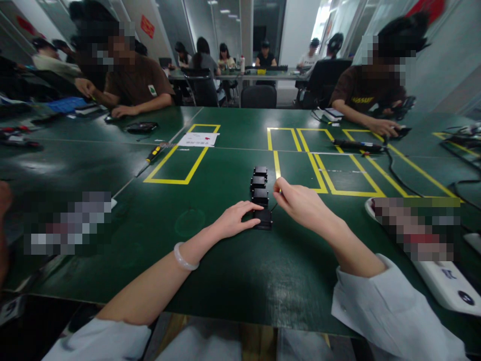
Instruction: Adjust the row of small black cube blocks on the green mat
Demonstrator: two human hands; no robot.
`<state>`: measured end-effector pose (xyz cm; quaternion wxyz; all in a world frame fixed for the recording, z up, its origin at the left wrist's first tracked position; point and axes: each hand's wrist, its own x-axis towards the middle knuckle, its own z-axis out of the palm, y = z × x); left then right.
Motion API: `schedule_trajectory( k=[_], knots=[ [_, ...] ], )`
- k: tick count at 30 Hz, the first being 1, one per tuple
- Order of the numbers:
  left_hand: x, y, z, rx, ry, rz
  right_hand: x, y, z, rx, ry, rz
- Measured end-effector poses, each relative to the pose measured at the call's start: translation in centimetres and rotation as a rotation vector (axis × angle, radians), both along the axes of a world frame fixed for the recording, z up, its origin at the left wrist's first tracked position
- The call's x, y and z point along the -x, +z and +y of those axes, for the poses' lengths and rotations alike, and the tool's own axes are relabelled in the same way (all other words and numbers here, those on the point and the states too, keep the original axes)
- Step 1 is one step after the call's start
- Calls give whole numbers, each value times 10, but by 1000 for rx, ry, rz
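Several small black box-shaped modules (259, 196) stand in a row on the green table. At the near end, my left hand (236, 218) holds the closest black module (265, 219), its index finger and thumb resting against that module's left part. A pale bangle (186, 256) circles my left wrist. My right hand (296, 199) is closed in a pinch just right of the row. Out of it a thin dark rod (274, 206) slants down toward the closest module; its tip is too small to make out.
Yellow tape rectangles (187, 181) mark the green table (210, 296). A yellow-and-black screwdriver (154, 154) and a white paper (198, 139) lie left. At right are a black cylindrical tool (358, 146) with a cable and a white device (443, 281). Two people work across the table.
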<state>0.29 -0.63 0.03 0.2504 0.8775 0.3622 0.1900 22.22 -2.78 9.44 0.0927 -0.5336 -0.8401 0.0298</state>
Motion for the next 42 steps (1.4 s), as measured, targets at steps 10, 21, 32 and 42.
schedule_trajectory(
  k=[10,21,32,42],
  knots=[
    [1,-1,1,-8,-5,-9,-1,-1,1,-22,8,-17],
    [0,-1,1,-4,-7,-5,0,-2,2,-6,-6,-37],
    [1,-1,0,-9,-8,-3,0,0,1,-1,-19,-51],
    [0,-2,1,-10,-4,8,0,1,0,0,3,-4]
  ],
)
